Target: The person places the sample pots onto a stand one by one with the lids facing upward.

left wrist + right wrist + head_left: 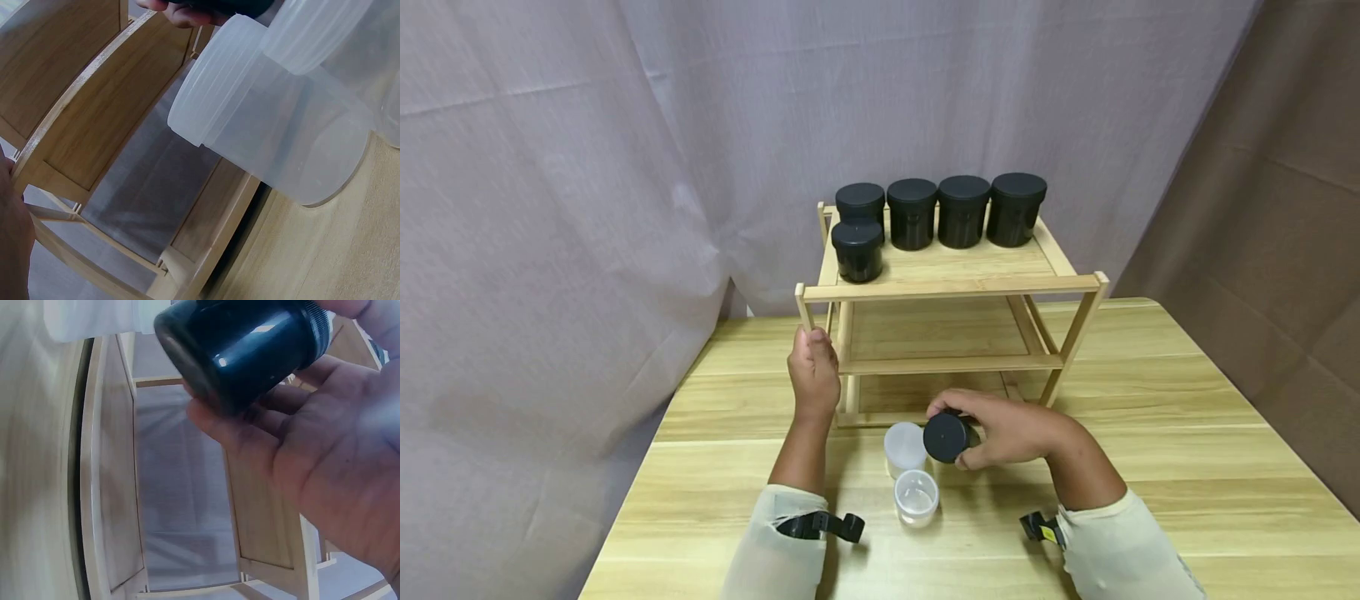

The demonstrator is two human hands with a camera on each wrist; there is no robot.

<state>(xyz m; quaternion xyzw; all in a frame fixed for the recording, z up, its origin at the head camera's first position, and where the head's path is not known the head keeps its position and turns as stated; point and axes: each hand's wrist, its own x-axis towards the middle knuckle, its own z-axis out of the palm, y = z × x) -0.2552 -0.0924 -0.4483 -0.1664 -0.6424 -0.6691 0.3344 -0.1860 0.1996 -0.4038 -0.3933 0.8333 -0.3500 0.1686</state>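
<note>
My right hand grips a black lidded jar in front of the rack, its lid tipped toward me. In the right wrist view, fingers and thumb curl round the glossy jar. My left hand holds the front left post of the wooden rack; in the left wrist view only part of that hand shows at the edge. Between my forearms, on the table, stand a frosted clear jar with a white lid and a second clear jar nearer me.
Several black lidded jars line the back of the rack's top shelf, with a shorter black jar ahead of them at the left. Lower shelves lie beneath. Grey curtain hangs behind the wooden table.
</note>
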